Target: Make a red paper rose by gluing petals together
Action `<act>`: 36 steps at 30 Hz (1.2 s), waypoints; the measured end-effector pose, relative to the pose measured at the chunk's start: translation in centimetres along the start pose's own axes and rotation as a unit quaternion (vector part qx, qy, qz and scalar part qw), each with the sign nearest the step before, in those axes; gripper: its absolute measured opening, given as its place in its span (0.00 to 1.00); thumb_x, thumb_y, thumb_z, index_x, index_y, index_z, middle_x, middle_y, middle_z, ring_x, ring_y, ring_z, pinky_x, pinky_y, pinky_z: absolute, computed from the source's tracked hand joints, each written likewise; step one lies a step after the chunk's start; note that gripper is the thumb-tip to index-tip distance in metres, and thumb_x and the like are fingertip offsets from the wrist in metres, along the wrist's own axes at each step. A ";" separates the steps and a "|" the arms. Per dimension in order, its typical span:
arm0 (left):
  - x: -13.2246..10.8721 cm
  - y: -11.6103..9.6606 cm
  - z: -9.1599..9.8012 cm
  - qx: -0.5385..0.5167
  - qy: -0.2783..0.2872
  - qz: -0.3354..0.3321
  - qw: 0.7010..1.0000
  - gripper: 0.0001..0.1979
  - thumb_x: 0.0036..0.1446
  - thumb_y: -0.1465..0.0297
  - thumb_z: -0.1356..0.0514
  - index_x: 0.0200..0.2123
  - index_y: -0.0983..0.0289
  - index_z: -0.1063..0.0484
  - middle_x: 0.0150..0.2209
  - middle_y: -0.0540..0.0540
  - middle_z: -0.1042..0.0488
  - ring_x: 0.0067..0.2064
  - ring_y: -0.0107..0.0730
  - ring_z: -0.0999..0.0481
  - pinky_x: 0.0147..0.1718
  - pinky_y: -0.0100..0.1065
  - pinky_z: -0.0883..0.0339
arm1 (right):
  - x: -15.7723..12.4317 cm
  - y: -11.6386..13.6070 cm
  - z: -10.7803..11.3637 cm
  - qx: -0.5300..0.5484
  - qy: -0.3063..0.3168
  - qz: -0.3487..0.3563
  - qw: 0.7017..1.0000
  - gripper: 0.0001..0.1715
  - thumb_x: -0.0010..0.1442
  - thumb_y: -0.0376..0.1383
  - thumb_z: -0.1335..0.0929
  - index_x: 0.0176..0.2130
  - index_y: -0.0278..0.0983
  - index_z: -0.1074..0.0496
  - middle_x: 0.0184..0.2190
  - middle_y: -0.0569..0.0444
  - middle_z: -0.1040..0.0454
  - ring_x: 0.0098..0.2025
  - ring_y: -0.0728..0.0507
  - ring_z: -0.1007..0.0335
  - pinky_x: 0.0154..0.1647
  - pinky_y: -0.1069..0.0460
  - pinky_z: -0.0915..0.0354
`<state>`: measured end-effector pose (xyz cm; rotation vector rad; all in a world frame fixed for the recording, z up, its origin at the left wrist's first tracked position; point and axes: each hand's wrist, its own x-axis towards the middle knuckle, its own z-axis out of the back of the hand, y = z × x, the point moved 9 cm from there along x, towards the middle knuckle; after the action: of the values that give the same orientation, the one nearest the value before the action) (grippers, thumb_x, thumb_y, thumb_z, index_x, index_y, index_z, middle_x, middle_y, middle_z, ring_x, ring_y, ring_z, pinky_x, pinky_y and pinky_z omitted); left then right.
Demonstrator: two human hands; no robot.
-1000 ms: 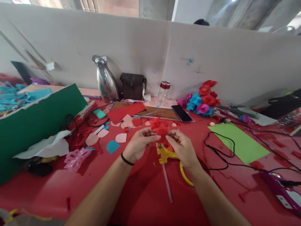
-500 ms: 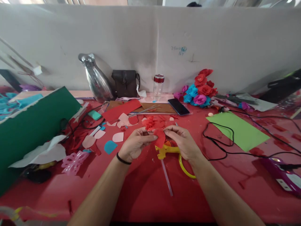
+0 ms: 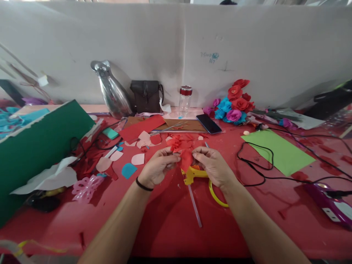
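A red paper petal (image 3: pixel 186 160) is stretched between my two hands above the red table. My left hand (image 3: pixel 161 164), with a black band at the wrist, pinches the petal's left edge. On the opposite edge, my right hand (image 3: pixel 211 163) grips it between thumb and fingers. Just below the petal lies a yellow glue gun (image 3: pixel 195 173), partly hidden by it and by my right hand. A clear glue stick (image 3: pixel 195 207) sticks out of the gun toward me. Behind the petal are crumpled red paper pieces (image 3: pixel 175 142).
Pink and blue petals (image 3: pixel 129 170) lie to the left, before a green box (image 3: pixel 49 146). A steel jug (image 3: pixel 114 91), dark bag (image 3: pixel 145 96), glass jar (image 3: pixel 185 102), phone (image 3: pixel 209 124) and paper flowers (image 3: pixel 233 104) line the back. Black cable (image 3: pixel 255 172) crosses beside green paper (image 3: pixel 280 152).
The red petal has spread a little wider and looks rounder between my fingers. My hands stay in nearly the same place.
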<state>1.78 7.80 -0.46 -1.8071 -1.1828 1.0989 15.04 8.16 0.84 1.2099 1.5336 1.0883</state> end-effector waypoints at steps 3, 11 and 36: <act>0.0 -0.2 0.0 -0.002 -0.004 -0.010 1.000 0.07 0.37 0.77 0.33 0.23 0.66 0.28 0.25 0.49 0.28 0.21 0.16 0.38 0.19 0.24 0.48 | 0.0 -0.1 -0.1 0.031 0.002 -0.008 0.999 0.09 0.40 0.38 0.27 0.21 0.36 0.28 0.18 0.60 0.30 0.22 0.52 0.37 0.27 0.55 0.42; -0.2 -0.6 -0.1 -0.038 0.001 -0.010 0.999 0.09 0.37 0.79 0.35 0.28 0.67 0.24 0.26 0.50 0.30 0.21 0.15 0.42 0.18 0.23 0.53 | 0.3 -0.4 0.6 0.060 -0.020 0.001 0.998 0.07 0.40 0.38 0.27 0.21 0.37 0.27 0.19 0.60 0.30 0.23 0.52 0.38 0.27 0.55 0.40; 0.0 -0.4 0.1 -0.025 -0.004 -0.002 1.000 0.12 0.38 0.77 0.33 0.30 0.65 0.26 0.23 0.48 0.29 0.19 0.15 0.42 0.17 0.23 0.54 | 0.3 0.4 1.9 0.022 -0.094 0.039 0.995 0.09 0.39 0.39 0.27 0.21 0.38 0.29 0.20 0.59 0.30 0.25 0.50 0.36 0.30 0.53 0.38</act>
<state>1.57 7.91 -0.12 -1.8391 -1.2293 1.0838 16.91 8.68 0.74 1.3729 1.3818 0.9651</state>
